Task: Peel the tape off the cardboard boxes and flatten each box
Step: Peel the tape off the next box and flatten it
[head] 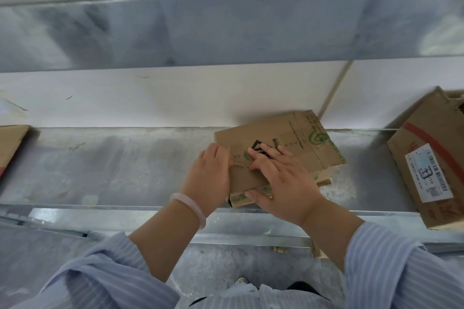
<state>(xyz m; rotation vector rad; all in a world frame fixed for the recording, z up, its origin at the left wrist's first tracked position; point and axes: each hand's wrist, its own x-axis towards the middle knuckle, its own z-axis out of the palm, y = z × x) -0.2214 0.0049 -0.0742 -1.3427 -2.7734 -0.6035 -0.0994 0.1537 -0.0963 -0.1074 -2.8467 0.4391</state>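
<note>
At centre frame the right hand (282, 183) pressed flat-fingered on the flattened cardboard box (298, 144), the left hand (209, 175) gripping its torn left edge, bare metal shelf (113, 163) stretching leftward.

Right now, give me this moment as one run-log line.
brown box: nearly flat on metal table | right grip: spread fingers press it | left grip: on box's left edge, hold unclear | labelled box: right, unflattened
</note>
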